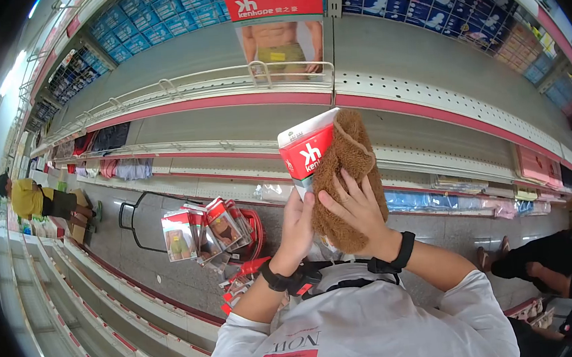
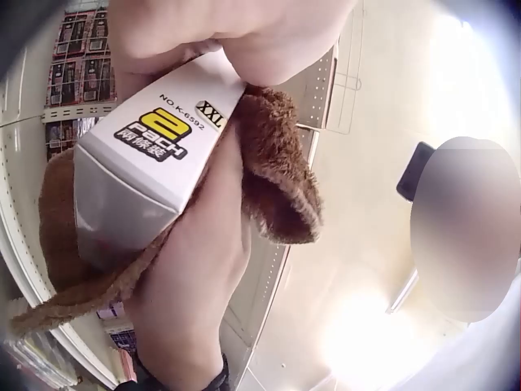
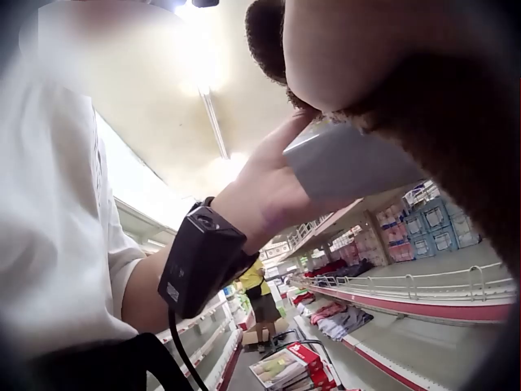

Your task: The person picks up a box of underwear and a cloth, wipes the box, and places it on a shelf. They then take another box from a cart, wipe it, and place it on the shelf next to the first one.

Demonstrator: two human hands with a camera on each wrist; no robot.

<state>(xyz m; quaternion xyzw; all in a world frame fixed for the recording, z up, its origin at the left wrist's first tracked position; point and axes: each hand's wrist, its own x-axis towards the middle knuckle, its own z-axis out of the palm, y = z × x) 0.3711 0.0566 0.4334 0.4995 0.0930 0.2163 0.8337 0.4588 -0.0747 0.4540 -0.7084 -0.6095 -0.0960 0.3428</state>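
I hold a red and white underwear box (image 1: 305, 151) upright in front of the shelves. My left hand (image 1: 297, 226) grips its lower end from the left. A brown fuzzy cloth (image 1: 350, 154) is draped over the box's right side. My right hand (image 1: 353, 208) lies on the cloth with spread, fairly straight fingers and presses it against the box. The left wrist view shows the white side of the box (image 2: 146, 171), printed "2 pack XXL", with the cloth (image 2: 277, 171) wrapped behind it. In the right wrist view the cloth (image 3: 456, 138) covers the box (image 3: 350, 163), and my left hand (image 3: 269, 187) is under it.
Long shelves (image 1: 225, 102) run ahead of me, and another boxed pack (image 1: 277, 23) stands on an upper one. A red basket (image 1: 253, 232) with several similar packs sits on the floor to the left. One person in yellow (image 1: 29, 197) crouches far left. Another (image 1: 552, 267) sits at right.
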